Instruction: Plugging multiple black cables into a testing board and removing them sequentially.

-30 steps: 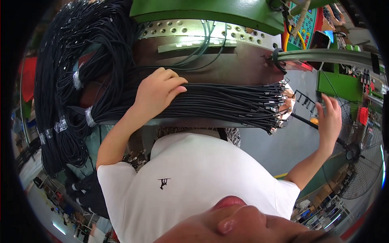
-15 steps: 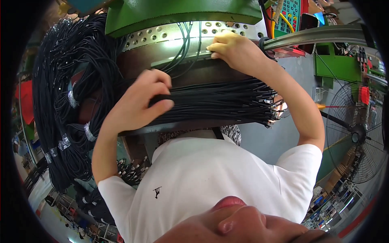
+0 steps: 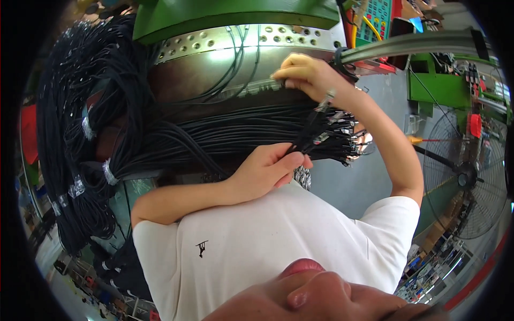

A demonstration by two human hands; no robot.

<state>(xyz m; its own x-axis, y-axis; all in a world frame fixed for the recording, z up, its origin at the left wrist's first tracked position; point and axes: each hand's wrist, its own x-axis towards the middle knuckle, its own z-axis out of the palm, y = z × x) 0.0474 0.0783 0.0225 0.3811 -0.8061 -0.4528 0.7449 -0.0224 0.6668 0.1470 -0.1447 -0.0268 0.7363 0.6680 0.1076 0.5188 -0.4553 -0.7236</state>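
Observation:
My left hand (image 3: 273, 166) is closed around the ends of a few black cables (image 3: 312, 125), whose metal-tipped connectors stick up past the fingers. Behind it a thick row of black cables (image 3: 230, 128) lies across the bench, its connector ends pointing right. My right hand (image 3: 308, 75) is over the right end of a long pale strip (image 3: 251, 88), thumb and fingers pinched together. Whatever sits between those fingertips is too small to make out. Several thin dark cables (image 3: 235, 64) run from under the machine down to the strip.
A green machine body (image 3: 235, 18) overhangs a metal plate with holes (image 3: 187, 45). Large bundles of black cable (image 3: 85, 123) hang at the left, tied with silvery wrap (image 3: 110, 174). A metal arm (image 3: 412, 45) juts out at the right, above a fan (image 3: 466, 176).
My left hand has moved right and nearer my body, and now grips cable ends it did not hold before. The right hand has shifted slightly down, staying by the strip.

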